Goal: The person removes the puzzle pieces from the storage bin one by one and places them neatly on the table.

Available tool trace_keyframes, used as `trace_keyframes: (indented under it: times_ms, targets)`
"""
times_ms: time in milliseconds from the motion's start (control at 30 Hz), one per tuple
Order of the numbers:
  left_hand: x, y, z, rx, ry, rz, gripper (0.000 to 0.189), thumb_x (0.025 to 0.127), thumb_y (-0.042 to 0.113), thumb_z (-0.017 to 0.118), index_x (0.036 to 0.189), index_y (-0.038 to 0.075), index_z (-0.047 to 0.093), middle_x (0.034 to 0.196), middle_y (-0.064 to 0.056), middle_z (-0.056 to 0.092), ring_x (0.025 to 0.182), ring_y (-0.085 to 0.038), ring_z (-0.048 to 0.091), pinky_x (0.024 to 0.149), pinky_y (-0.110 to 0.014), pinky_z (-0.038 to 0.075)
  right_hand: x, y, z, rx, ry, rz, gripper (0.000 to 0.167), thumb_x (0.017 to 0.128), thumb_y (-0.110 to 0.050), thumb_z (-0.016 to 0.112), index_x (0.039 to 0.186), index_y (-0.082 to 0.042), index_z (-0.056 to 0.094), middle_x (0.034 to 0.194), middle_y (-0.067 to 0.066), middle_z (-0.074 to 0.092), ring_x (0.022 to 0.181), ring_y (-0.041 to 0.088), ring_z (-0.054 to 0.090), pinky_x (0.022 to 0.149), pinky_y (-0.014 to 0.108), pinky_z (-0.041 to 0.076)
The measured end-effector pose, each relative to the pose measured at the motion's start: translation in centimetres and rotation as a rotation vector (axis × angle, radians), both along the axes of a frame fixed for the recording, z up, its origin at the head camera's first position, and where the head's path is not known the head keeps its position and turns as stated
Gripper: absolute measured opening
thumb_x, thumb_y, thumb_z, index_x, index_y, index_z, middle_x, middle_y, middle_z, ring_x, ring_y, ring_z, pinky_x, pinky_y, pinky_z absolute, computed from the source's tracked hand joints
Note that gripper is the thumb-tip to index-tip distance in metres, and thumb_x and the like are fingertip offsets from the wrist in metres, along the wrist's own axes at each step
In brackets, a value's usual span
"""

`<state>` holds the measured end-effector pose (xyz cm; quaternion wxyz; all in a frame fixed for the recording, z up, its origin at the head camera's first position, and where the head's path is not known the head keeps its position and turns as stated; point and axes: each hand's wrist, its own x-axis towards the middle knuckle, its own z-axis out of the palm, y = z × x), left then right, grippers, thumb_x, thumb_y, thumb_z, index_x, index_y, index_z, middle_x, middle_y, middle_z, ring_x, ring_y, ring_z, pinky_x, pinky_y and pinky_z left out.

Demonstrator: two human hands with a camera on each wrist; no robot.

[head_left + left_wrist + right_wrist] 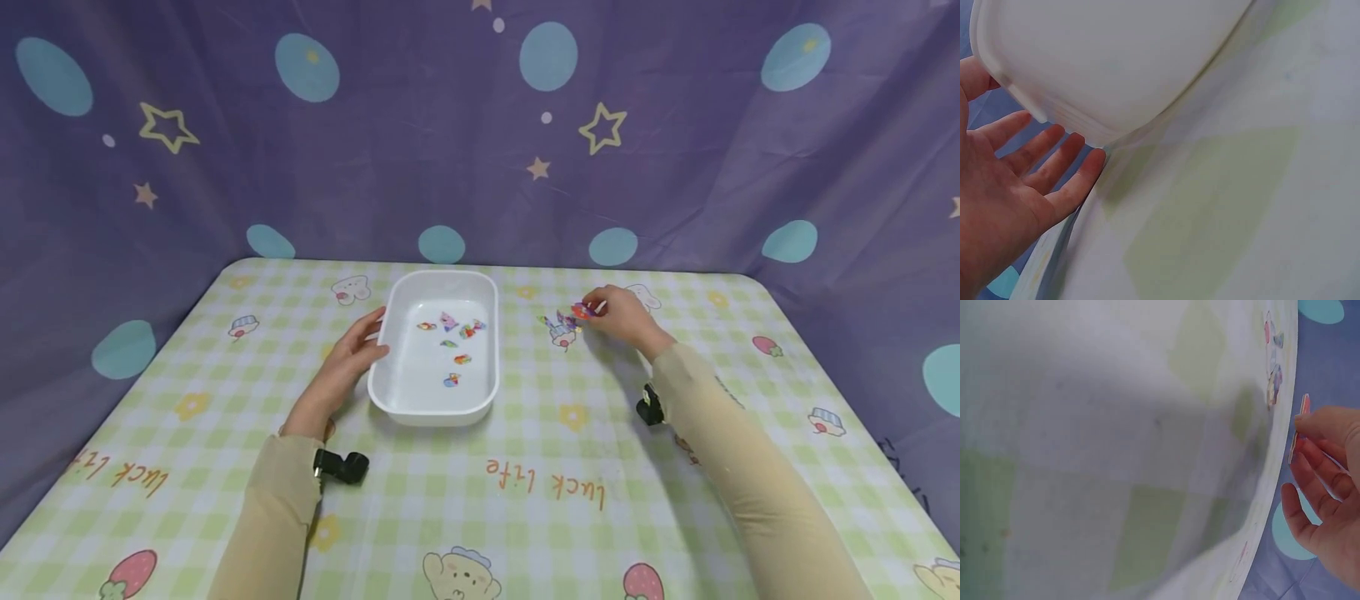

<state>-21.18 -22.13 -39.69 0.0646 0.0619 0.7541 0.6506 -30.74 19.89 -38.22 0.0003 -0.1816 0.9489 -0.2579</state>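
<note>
A white rectangular tub (pixel 435 396) stands left of the table's middle, with several small colourful flat pieces, sticker-like in look, scattered on its floor. My left hand (pixel 347 364) touches the tub's left side, fingers spread along its wall; the left wrist view shows the fingers (pixel 1063 187) fairly straight at the rim. My right hand (pixel 624 317) pinches a flat red-and-purple piece (pixel 582 310) between thumb and fingertips, and the right wrist view shows that thin piece (pixel 1299 428) edge-on. Just left of it, a few more small colourful pieces (pixel 562 322) lie on the tablecloth.
A green-and-white checked tablecloth (pixel 442 492) with cartoon prints covers the table. Behind it hangs a purple curtain (pixel 450 167) with stars and blue dots. Small black devices (pixel 341 467) are strapped to both wrists.
</note>
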Motion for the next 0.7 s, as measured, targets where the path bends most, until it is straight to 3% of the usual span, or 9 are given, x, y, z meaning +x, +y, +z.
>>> trace_keyframes:
  times_ms: [700]
  targets:
    - [0.0, -0.1, -0.1, 0.002, 0.005, -0.003, 0.063, 0.091, 0.014, 0.052, 0.146, 0.019, 0.020, 0.144, -0.014, 0.030, 0.124, -0.032, 0.038, 0.101, -0.043, 0.033, -0.7, 0.5, -1.1, 0.067, -0.040, -0.040, 0.029, 0.079, -0.006, 0.061, 0.106, 0.005, 0.061, 0.097, 0.020, 0.063, 0.091, 0.033, 0.058, 0.085, 0.044, 0.043]
